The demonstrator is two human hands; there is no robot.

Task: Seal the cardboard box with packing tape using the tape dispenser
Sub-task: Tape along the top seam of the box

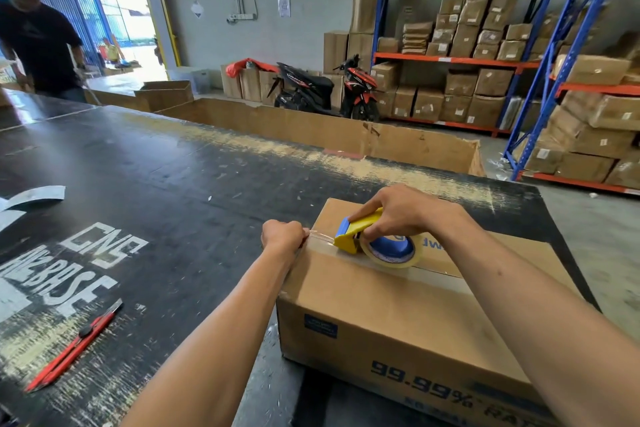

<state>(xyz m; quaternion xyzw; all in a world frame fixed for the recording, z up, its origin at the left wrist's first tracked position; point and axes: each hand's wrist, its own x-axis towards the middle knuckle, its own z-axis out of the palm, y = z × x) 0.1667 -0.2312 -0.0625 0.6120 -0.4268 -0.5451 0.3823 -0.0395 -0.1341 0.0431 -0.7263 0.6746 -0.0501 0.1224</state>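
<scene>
The black worktop (180, 184) carries the cardboard box (398, 315) at its near right corner, flaps down, with its long axis running from the left end, near the middle of the worktop, away to the right. Along that axis lies the centre seam, already under a strip of clear tape (433, 276) on the stretch to the right of the tape dispenser (360, 236). The yellow and blue dispenser sits on top of the box close to the left end, its cutter pointing left and its roll trailing to the right.

The right hand (398, 215) is wrapped closed around the dispenser's handle. The left hand (282, 236) is pinched shut on the short free span of tape at the left edge of the box, just beside the cutter, so it is the nearer hand to that edge.

The coming move likely turns on this short gap: the tape must fold down over the left end or be cut there.

A red box cutter (74, 345) lies well apart, left of the box.
</scene>
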